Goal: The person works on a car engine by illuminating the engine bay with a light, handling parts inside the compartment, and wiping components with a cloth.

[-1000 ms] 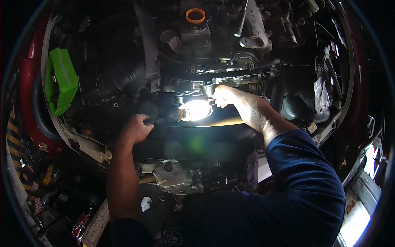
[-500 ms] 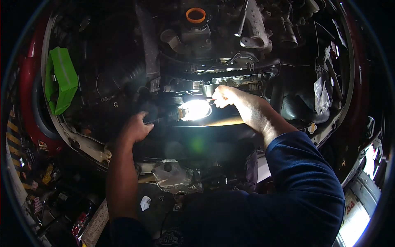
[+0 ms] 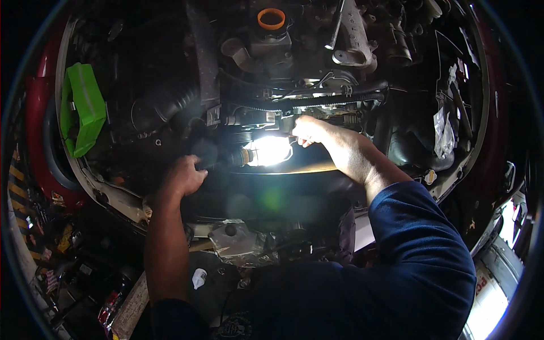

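Observation:
A lit work lamp (image 3: 269, 151) lies across the front of the engine bay, its glare washing out the parts around it. My right hand (image 3: 310, 130) is just right of the lamp, fingers pinched together beside the engine's front; what they hold is too small to make out. Left of the lamp, beyond its ribbed collar (image 3: 246, 157), is my left hand (image 3: 187, 174). Its fingers curl into the dark, thumb and forefinger a little apart, and whatever lies in its grasp is lost in shadow. A black corrugated hose (image 3: 334, 101) runs above my right hand.
An orange ring (image 3: 271, 19) tops a filler neck at the back. A bright green box-like thing (image 3: 88, 110) sits on the left fender edge. Clear plastic (image 3: 442, 133) hangs at the right. Near my body lie a clear bag (image 3: 238, 241) and a small white bottle (image 3: 199, 278).
My left hand has shifted slightly left and away from the lamp. My right hand stays almost in place, its fingers turned a little. The lamp has hardly moved.

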Available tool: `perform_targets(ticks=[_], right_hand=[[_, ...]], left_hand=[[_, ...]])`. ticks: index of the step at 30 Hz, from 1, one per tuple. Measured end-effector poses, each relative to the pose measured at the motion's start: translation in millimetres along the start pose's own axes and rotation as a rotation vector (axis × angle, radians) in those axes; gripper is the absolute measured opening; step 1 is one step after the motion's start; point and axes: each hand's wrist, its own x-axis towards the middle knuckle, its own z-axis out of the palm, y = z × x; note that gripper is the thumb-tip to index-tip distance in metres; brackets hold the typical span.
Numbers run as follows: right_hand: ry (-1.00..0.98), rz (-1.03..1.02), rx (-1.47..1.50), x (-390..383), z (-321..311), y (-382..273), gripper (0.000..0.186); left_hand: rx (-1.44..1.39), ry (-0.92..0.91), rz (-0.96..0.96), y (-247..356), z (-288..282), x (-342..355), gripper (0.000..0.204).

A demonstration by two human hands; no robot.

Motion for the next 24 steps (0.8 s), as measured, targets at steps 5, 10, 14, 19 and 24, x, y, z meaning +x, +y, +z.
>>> perform_targets(ticks=[5,10,14,19,24], right_hand=[[-0.08,-0.345,-0.825,54,-15,29,0.015],[-0.319,-0.066,-0.24,55,-29,30,0.024],[-0.34,-0.088,0.159,7,-10,9,0.03],[-0.111,0.014,0.143,-6,4,0,0.03],[-0.14,-0.067,0.31,14,-10,21,0.03]], left_hand=[[-0.007,0.013,-0.012,0,-2,-2,0.048],[-0.033,-0.021,-0.031,-3,-4,0,0.049],[-0.004,-0.011,-0.063,-4,0,3,0.054],[-0.035,-0.033,-0.055,-6,2,4,0.058],[-0.061,-0.004,-0.041,-7,2,4,0.061]])
